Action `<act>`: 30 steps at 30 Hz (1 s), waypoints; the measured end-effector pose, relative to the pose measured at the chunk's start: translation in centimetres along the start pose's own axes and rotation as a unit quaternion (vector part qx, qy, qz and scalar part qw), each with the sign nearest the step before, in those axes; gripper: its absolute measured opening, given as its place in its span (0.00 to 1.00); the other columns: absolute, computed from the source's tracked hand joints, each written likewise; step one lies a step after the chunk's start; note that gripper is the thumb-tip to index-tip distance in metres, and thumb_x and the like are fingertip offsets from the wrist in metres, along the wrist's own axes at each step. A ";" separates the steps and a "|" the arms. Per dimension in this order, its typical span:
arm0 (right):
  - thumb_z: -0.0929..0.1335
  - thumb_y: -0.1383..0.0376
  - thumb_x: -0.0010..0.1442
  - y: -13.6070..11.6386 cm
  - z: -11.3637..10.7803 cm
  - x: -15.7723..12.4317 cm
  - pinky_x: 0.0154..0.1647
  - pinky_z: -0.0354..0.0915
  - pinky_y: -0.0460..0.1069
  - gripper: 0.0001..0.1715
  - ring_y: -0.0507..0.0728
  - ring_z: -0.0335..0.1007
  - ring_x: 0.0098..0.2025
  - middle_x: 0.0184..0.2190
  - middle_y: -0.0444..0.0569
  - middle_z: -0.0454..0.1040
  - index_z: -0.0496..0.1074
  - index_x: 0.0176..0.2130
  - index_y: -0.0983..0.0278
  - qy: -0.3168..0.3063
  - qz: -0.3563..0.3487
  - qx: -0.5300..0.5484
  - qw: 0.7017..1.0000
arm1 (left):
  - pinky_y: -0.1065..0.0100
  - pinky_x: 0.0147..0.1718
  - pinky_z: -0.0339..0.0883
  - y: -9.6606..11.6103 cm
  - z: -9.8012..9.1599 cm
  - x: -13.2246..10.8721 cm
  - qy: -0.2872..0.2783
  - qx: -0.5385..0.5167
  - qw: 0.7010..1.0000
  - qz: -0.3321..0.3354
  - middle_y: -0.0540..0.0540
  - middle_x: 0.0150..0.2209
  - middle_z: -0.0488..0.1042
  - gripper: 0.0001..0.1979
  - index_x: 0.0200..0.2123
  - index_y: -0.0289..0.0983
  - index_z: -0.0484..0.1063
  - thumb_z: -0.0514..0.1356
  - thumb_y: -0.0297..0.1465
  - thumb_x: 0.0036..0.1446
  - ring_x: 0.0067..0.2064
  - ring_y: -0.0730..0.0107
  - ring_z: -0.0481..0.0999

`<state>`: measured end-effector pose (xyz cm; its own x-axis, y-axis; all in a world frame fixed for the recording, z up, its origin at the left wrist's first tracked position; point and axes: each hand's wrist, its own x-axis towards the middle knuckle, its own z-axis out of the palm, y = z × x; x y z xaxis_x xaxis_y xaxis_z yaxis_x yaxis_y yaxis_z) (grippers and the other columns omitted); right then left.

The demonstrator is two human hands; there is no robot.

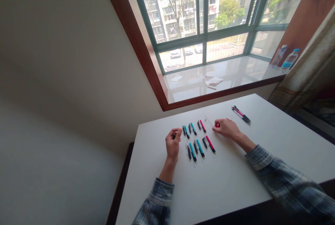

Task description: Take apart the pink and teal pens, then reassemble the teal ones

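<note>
The left hand (pixel 173 144) grips a dark pen part (pixel 174 135) while the right hand (pixel 226 129) curls around a red piece (pixel 217 124) — between them, two rows of teal and red pens (pixel 199 147) lie on a white table (pixel 235 183), any writing too small to read.

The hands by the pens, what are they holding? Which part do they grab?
The left hand pinches a small dark piece in its fingertips; the right hand pinches a small red piece. Exactly where each is held is too small to tell.
</note>
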<state>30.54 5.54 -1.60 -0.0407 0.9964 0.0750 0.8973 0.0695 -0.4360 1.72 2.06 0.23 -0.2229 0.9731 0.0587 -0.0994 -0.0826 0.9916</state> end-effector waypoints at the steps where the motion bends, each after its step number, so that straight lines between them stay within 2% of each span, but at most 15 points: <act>1: 0.71 0.56 0.59 -0.1 0.0 0.0 0.27 0.55 0.49 0.13 0.56 0.71 0.25 0.26 0.52 0.80 0.79 0.28 0.61 -0.006 -0.007 0.004 1.000 | 0.72 0.28 0.61 0.0 0.0 0.0 -0.001 0.003 1.000 0.001 0.50 0.29 0.72 0.19 0.34 0.35 0.79 0.72 0.46 0.51 0.28 0.77 0.63; 3: 0.71 0.54 0.59 -0.1 -0.1 0.0 0.27 0.55 0.49 0.15 0.57 0.71 0.26 0.26 0.51 0.80 0.78 0.27 0.61 -0.001 -0.013 0.010 1.000 | 0.72 0.27 0.60 0.0 0.0 -0.1 0.004 0.007 1.000 0.003 0.51 0.28 0.71 0.19 0.34 0.35 0.78 0.72 0.46 0.51 0.27 0.77 0.62; 5: 0.70 0.53 0.60 0.2 0.0 0.1 0.28 0.56 0.49 0.16 0.57 0.73 0.27 0.27 0.50 0.80 0.79 0.28 0.60 0.030 -0.006 0.014 0.999 | 0.72 0.27 0.59 0.1 0.0 -0.1 0.012 0.010 1.000 0.006 0.51 0.28 0.70 0.19 0.33 0.36 0.78 0.72 0.46 0.51 0.26 0.77 0.61; 9: 0.69 0.55 0.64 1.0 0.5 0.7 0.32 0.62 0.49 0.13 0.58 0.76 0.30 0.30 0.48 0.82 0.81 0.38 0.58 0.085 -0.011 0.069 0.994 | 0.72 0.28 0.60 0.4 0.2 -0.3 0.011 0.016 1.000 0.009 0.51 0.29 0.70 0.18 0.33 0.36 0.77 0.71 0.45 0.52 0.27 0.77 0.61; 14: 0.70 0.58 0.64 1.7 1.2 1.2 0.40 0.69 0.50 0.14 0.58 0.80 0.37 0.37 0.49 0.84 0.82 0.46 0.58 0.058 -0.071 0.152 0.984 | 0.72 0.28 0.58 0.6 0.3 -0.5 0.016 0.014 1.000 0.006 0.52 0.28 0.69 0.17 0.33 0.36 0.76 0.70 0.45 0.53 0.26 0.77 0.60; 24: 0.69 0.58 0.64 1.3 0.9 0.9 0.39 0.68 0.50 0.14 0.58 0.78 0.35 0.35 0.48 0.84 0.84 0.42 0.58 0.023 -0.087 0.136 0.987 | 0.72 0.25 0.56 0.3 0.2 -0.5 0.006 0.013 1.000 0.007 0.54 0.24 0.66 0.19 0.32 0.37 0.76 0.71 0.46 0.52 0.25 0.77 0.58; 30: 0.70 0.58 0.64 1.1 0.8 0.8 0.37 0.66 0.49 0.12 0.57 0.76 0.34 0.36 0.49 0.83 0.83 0.40 0.59 0.009 -0.122 0.152 0.981 | 0.72 0.24 0.53 0.1 0.1 -0.4 0.002 0.020 1.000 0.006 0.54 0.24 0.66 0.19 0.33 0.37 0.75 0.71 0.46 0.53 0.24 0.77 0.57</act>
<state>31.11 6.44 -2.77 -0.2273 0.9473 0.2255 0.6893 0.3201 -0.6499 1.92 1.65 0.34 -0.2283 0.9711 0.0700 -0.0581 -0.0853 0.9947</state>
